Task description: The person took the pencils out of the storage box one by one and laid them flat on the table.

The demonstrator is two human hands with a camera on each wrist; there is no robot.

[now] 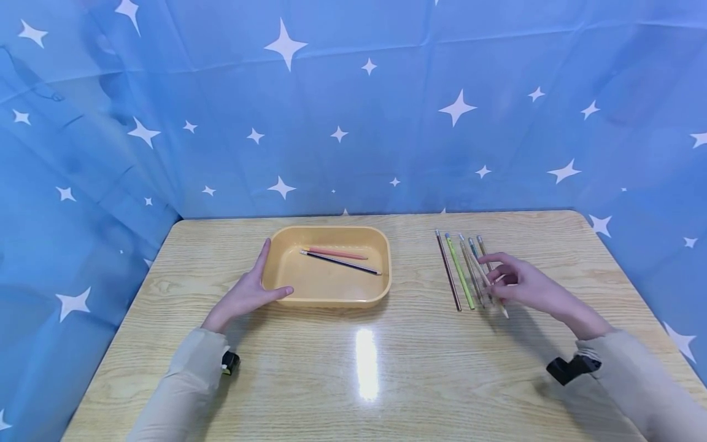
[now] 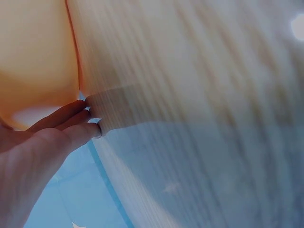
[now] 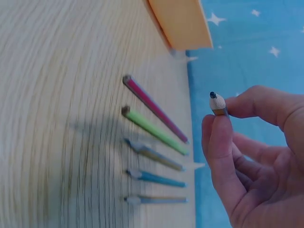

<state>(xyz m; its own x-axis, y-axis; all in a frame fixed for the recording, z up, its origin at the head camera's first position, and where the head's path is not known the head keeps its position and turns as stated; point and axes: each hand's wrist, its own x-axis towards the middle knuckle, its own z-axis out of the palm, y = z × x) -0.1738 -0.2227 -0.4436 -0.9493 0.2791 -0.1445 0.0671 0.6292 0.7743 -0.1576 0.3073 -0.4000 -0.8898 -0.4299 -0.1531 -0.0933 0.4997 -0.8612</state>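
Observation:
In the head view a shallow yellow-orange tray [image 1: 326,303] lies on the table, left of centre. It holds a red pencil [image 1: 337,252] and a dark blue pencil [image 1: 345,263]. My left hand [image 1: 251,290] rests at the tray's left side, fingers straight along the outer wall and thumb over the near-left corner. On the right, my right hand [image 1: 521,283] pinches a sharpened pencil [image 3: 218,105] between thumb and fingers, above the table. Below lie a dark red pencil [image 3: 154,108], a green pencil [image 3: 154,129], a blue pencil [image 3: 159,178] and two gold-brown ones.
The wooden table [image 1: 420,380] has rounded far corners and a bright light reflection near its middle. A blue cloth [image 1: 364,110] with white stars hangs behind it and at both sides. Between the tray and the row of pencils shows bare wood.

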